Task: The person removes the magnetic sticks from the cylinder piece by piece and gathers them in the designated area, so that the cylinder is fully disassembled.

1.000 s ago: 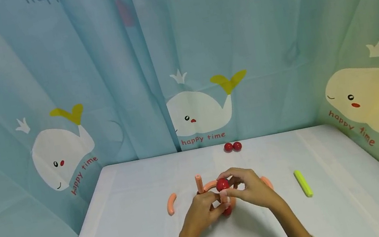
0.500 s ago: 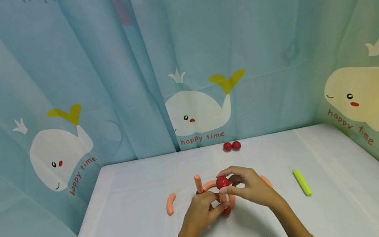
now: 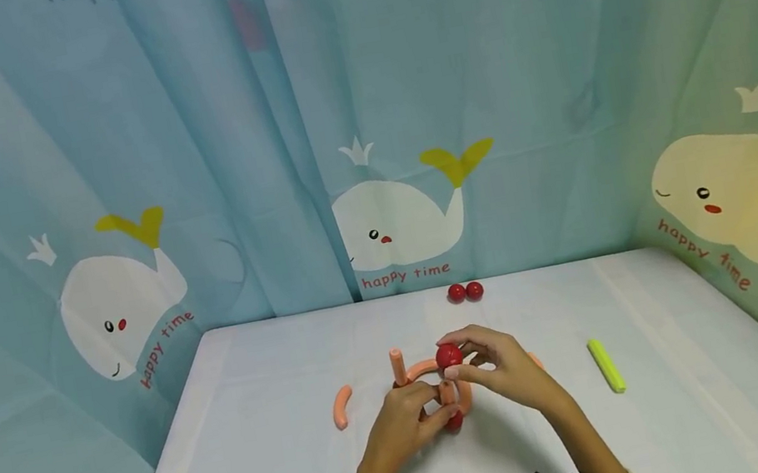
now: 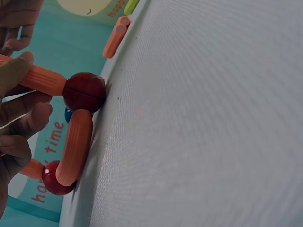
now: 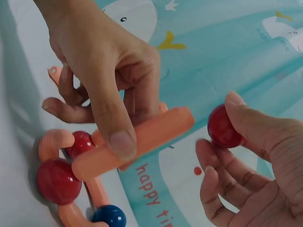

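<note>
My left hand (image 3: 402,420) pinches a straight orange building rod (image 5: 156,132) between thumb and fingers. The rod's lower end meets a red ball (image 5: 59,181) at the corner of a frame of curved orange rods (image 4: 78,146) and balls. Between thumb and fingertips, my right hand (image 3: 505,371) holds another red ball (image 5: 222,127). A gap shows between that ball and the rod's free end in the right wrist view. A blue ball (image 5: 110,215) belongs to the same frame, and a second upright rod (image 3: 398,367) rises at its left corner.
One curved orange rod (image 3: 342,408) lies left of the frame, and a yellow-green rod (image 3: 606,366) to the right. Two red balls (image 3: 465,291) sit at the table's back edge. More orange rods (image 4: 116,37) lie beyond my right hand. A whale-print curtain (image 3: 511,78) hangs around the table.
My right hand has moved slightly up and right, taking the red ball off the top of the rod. My left hand keeps its hold on the rod.
</note>
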Tool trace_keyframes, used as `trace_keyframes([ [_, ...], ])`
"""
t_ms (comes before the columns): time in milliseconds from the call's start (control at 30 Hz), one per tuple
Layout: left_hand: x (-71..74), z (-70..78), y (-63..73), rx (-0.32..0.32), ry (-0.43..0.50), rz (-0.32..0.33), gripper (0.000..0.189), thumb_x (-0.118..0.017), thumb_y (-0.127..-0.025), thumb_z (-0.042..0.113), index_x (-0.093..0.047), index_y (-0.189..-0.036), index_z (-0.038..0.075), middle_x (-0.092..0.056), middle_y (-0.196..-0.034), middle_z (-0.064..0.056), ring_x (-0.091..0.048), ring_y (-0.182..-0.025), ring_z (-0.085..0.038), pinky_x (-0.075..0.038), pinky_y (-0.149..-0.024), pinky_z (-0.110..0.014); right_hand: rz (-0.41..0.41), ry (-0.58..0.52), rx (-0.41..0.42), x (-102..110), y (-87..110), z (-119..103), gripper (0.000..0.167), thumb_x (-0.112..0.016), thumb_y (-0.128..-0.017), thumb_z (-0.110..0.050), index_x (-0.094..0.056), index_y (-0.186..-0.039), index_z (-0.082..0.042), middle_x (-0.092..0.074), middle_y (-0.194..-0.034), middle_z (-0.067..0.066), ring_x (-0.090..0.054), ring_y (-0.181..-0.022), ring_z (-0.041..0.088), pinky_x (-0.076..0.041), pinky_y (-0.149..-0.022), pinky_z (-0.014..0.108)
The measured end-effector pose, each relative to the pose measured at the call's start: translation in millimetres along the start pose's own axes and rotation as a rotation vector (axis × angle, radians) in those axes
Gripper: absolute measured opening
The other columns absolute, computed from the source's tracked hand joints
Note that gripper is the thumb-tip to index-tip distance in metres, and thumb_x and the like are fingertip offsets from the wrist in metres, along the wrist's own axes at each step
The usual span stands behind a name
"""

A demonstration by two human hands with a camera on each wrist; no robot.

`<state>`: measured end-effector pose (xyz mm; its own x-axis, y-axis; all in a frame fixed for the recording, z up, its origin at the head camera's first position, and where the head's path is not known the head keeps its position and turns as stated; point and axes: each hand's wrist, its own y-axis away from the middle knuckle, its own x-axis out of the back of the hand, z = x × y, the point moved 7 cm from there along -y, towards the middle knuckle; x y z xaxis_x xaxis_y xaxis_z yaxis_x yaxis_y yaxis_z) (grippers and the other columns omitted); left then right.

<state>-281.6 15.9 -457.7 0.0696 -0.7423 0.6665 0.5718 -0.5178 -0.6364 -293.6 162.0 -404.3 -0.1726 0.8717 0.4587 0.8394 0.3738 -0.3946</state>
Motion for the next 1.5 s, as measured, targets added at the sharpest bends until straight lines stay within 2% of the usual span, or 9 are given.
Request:
trace_keyframes([
  [100, -0.7, -0.8, -1.9, -0.002, 0.011, -0.003, 0.014, -0.073, -0.087, 0.026, -0.066, -0.082, 0.016, -0.060, -0.067, 0.010, -0.042, -0.053, 0.005, -0.031, -0.056, -0.002, 0.067, 0.049, -0.062, 11.3, -0.8, 11.1, 0.036, -0.074, -0.087, -0.017, -0.064, -0.121, -0.011, -0.070, -0.104, 0.005, -0.064, -0.093, 0.014, -0.056, -0.075, 0.027],
  [233, -3.8, -1.4, -1.7, 0.001, 0.030, -0.020, 0.013, -0.072, -0.089, 0.026, -0.066, -0.083, 0.016, -0.063, -0.072, 0.009, -0.047, -0.057, 0.003, -0.035, -0.058, -0.002, 0.181, 0.118, -0.227, 31.9, 2.8, 36.1, 0.038, -0.074, -0.087, -0.024, -0.064, -0.122, -0.011, -0.070, -0.108, 0.008, -0.066, -0.099, 0.020, -0.055, -0.078, 0.024],
  [367, -8.3, -3.6, 1.8, 0.040, 0.034, -0.054, 0.012, -0.072, -0.089, 0.027, -0.067, -0.084, 0.017, -0.067, -0.080, 0.008, -0.058, -0.066, -0.002, -0.039, -0.064, -0.002, 0.255, 0.165, -0.382, 52.9, 6.5, 61.2, 0.043, -0.071, -0.090, -0.028, -0.060, -0.127, -0.007, -0.067, -0.118, 0.015, -0.063, -0.109, 0.031, -0.054, -0.087, 0.037],
  [500, -11.2, -5.6, 6.5, 0.076, 0.040, -0.077, 0.012, -0.074, -0.087, 0.028, -0.070, -0.090, 0.017, -0.069, -0.085, 0.008, -0.064, -0.074, -0.003, -0.043, -0.068, -0.003, 0.290, 0.202, -0.460, 69.5, 4.2, 82.3, 0.046, -0.068, -0.092, -0.028, -0.057, -0.130, -0.003, -0.063, -0.124, 0.021, -0.059, -0.114, 0.037, -0.049, -0.094, 0.050],
  [733, -11.3, -9.0, 10.2, 0.125, -0.029, -0.108, 0.024, -0.075, -0.085, 0.036, -0.073, -0.100, 0.019, -0.069, -0.091, 0.009, -0.065, -0.084, -0.002, -0.047, -0.075, -0.009, 0.323, 0.258, -0.493, 86.2, -14.7, 121.4, 0.046, -0.069, -0.091, -0.024, -0.057, -0.127, 0.002, -0.063, -0.123, 0.025, -0.061, -0.112, 0.039, -0.054, -0.086, 0.041],
  [967, -17.8, -17.7, 11.2, 0.229, -0.075, -0.227, 0.032, -0.073, -0.084, 0.045, -0.074, -0.104, 0.020, -0.069, -0.094, 0.008, -0.060, -0.084, 0.000, -0.048, -0.074, -0.014, 0.307, 0.305, -0.540, 95.7, -35.5, 160.1, 0.041, -0.068, -0.091, -0.017, -0.059, -0.122, 0.007, -0.061, -0.123, 0.030, -0.060, -0.113, 0.043, -0.049, -0.095, 0.051],
  [1133, -22.9, -22.2, 13.0, 0.279, -0.069, -0.280, 0.034, -0.076, -0.081, 0.046, -0.074, -0.101, 0.020, -0.069, -0.092, 0.008, -0.058, -0.084, 0.001, -0.049, -0.076, -0.017, 0.306, 0.316, -0.597, 98.7, -42.2, 181.2, 0.041, -0.069, -0.088, -0.014, -0.058, -0.121, 0.008, -0.061, -0.120, 0.030, -0.058, -0.111, 0.042, -0.048, -0.093, 0.051],
  [1300, -24.4, -23.0, 12.0, 0.289, -0.046, -0.307, 0.029, -0.078, -0.080, 0.044, -0.074, -0.095, 0.019, -0.068, -0.084, 0.011, -0.054, -0.073, 0.005, -0.045, -0.069, -0.012, 0.317, 0.335, -0.609, 98.1, -47.4, 191.6, 0.042, -0.071, -0.086, -0.013, -0.058, -0.119, 0.009, -0.062, -0.116, 0.030, -0.058, -0.108, 0.041, -0.047, -0.093, 0.051],
  [1500, -22.0, -22.9, 11.7, 0.259, -0.077, -0.284, 0.027, -0.079, -0.078, 0.044, -0.073, -0.089, 0.020, -0.067, -0.080, 0.014, -0.047, -0.064, 0.008, -0.038, -0.060, -0.008, 0.323, 0.336, -0.613, 96.1, -56.8, 197.2, 0.045, -0.071, -0.086, -0.013, -0.057, -0.122, 0.009, -0.061, -0.119, 0.030, -0.057, -0.110, 0.041, -0.046, -0.095, 0.051],
])
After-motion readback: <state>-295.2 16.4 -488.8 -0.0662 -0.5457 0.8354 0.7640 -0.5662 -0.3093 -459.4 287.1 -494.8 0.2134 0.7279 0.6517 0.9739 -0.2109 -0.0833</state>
